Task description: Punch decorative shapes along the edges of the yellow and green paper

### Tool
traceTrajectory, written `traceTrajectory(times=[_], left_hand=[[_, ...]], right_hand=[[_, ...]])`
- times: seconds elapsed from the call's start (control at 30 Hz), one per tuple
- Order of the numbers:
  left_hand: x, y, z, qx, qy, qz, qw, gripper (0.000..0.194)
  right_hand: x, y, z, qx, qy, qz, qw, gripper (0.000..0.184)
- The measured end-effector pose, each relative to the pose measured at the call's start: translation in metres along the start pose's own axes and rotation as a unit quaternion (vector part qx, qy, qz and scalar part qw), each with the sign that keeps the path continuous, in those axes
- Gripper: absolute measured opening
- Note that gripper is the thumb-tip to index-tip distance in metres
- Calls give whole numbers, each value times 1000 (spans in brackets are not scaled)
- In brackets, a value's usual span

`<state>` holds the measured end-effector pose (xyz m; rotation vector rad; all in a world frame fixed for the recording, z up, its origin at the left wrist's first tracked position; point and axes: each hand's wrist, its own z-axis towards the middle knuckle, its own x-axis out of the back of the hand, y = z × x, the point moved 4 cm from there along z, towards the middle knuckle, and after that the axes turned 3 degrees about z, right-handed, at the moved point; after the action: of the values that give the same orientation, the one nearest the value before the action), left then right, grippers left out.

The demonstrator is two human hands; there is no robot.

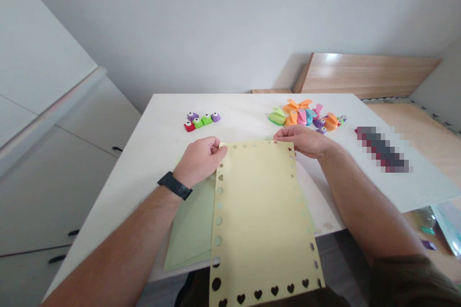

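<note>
A sheet of yellow paper point(261, 211) hangs tilted toward me, its lower end past the table's front edge. Along its borders run punched holes: circles on the left, hearts at the bottom, stars near the top right. My left hand point(201, 159) pinches the top left corner between thumb and fingers. At the top right corner my right hand point(300, 141) has its fingers closed on the sheet's edge, partly hidden behind it. Light green paper point(190, 220) lies on the table beneath, partly covered by the yellow sheet.
Several small craft punches point(201, 120) stand at the back left of the white table point(144, 144). A heap of larger colourful lever punches point(302, 115) lies at the back right. A blurred-out dark red and grey item point(383, 149) is on the right. White cabinets point(65, 177) flank the left.
</note>
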<state>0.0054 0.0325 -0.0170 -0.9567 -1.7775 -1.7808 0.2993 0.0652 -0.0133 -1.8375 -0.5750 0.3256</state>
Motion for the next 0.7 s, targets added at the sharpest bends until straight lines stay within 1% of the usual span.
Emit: traceTrajectory(times=[0.2, 0.37, 0.53, 0.63, 0.7], left_hand=[[0, -1, 0, 2, -1, 0, 1000, 32], [0, 0, 0, -1, 1, -2, 1000, 31], [3, 1, 0, 0, 13, 15, 1000, 30], [4, 1, 0, 4, 20, 24, 1000, 30], [4, 1, 0, 5, 20, 21, 1000, 29]], right_hand=[[0, 0, 0, -15, 3, -7, 1000, 31], [4, 3, 0, -22, 11, -17, 1000, 29], [7, 3, 1, -28, 54, -50, 997, 28], [10, 0, -1, -20, 75, -70, 995, 26], [16, -3, -3, -15, 109, -98, 989, 25]])
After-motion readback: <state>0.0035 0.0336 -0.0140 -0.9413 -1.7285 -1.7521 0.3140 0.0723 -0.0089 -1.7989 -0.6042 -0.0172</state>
